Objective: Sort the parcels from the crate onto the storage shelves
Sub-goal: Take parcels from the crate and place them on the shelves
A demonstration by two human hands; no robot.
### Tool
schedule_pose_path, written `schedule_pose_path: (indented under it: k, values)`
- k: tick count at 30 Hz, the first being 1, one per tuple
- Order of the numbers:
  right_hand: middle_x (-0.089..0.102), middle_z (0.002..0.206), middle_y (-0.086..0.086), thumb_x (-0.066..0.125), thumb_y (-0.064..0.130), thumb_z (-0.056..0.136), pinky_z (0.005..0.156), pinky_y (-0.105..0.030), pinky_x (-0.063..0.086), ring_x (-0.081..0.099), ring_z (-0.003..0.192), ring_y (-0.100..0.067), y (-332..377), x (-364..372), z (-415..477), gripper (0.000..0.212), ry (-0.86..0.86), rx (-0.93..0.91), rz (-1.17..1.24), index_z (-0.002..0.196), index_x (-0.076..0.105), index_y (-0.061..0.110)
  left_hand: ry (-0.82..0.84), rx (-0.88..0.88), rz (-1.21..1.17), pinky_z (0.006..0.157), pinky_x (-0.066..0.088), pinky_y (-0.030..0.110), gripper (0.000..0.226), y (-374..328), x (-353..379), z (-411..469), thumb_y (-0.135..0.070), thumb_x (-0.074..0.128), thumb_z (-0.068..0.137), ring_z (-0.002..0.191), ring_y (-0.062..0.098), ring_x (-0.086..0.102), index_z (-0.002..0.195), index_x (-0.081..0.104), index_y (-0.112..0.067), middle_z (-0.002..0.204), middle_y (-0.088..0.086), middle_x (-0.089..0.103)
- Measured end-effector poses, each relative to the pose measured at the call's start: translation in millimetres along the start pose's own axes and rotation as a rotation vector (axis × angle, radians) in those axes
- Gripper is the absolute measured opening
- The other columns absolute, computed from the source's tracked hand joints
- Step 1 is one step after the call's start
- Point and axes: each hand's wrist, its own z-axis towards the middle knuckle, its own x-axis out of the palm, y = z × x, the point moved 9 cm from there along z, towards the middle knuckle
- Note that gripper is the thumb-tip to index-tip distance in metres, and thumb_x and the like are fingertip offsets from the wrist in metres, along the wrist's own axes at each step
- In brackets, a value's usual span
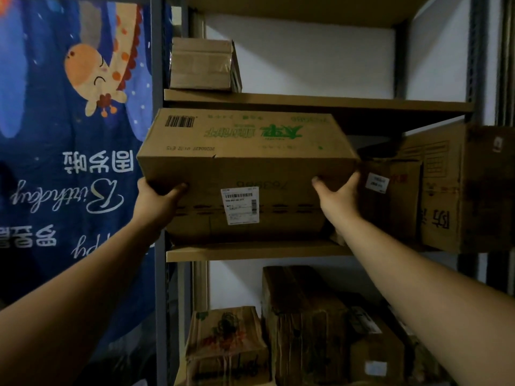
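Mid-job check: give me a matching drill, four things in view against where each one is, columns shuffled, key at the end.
1 green-printed box
2 small taped box
3 giraffe banner
4 tall dark box

A on upper shelf
B left of rack
C gripped by left hand and right hand
D under middle shelf

Pairs: 1-C, 2-A, 3-B, 4-D

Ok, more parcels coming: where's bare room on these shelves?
Upper shelf: bare from the small box rightward to the right post. Middle shelf is crowded: the large box held by left hand and right hand takes its left, brown boxes its right. Bottom boxes are packed.
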Motion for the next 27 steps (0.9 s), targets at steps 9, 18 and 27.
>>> schedule_pose_path:
  k: [9, 18, 27]
  values:
    - [0.019, 0.156, -0.006, 0.057, 0.027, 0.094, 0.109, -0.041, 0.031, 0.027, 0.141, -0.026, 18, 4, 12, 0.084, -0.032, -0.08, -0.006, 0.152, -0.005, 0.025, -0.06, 0.086, 0.077, 0.094, 0.045, 0.043, 0.069, -19, -2, 10, -0.03, 0.064, 0.087, 0.122, 0.027, 0.05, 0.142, 0.025, -0.018, 0.14, 0.008, 0.044]
    - [0.015, 0.157, -0.006, 0.057, 0.029, 0.094, 0.108, -0.048, 0.032, 0.023, 0.142, -0.03, -4, 16, 27, 0.087, -0.039, -0.128, -0.213, 0.15, -0.009, 0.034, -0.031, 0.163, 0.224, 0.104, 0.038, 0.052, 0.077, -2, 9, 19, -0.025, 0.069, 0.082, 0.128, 0.026, 0.043, 0.143, 0.022, -0.026, 0.143, 0.004, 0.04]
    - [-0.005, 0.159, -0.004, 0.06, 0.032, 0.091, 0.11, -0.056, 0.03, 0.013, 0.144, -0.033, -74, 34, 9, 0.094, 0.055, -0.06, -0.542, 0.145, -0.015, 0.048, 0.057, 0.065, 0.4, 0.102, 0.036, 0.061, 0.111, 60, 18, 0, -0.02, 0.075, 0.074, 0.13, 0.033, 0.04, 0.142, -0.008, -0.047, 0.143, 0.01, 0.036]
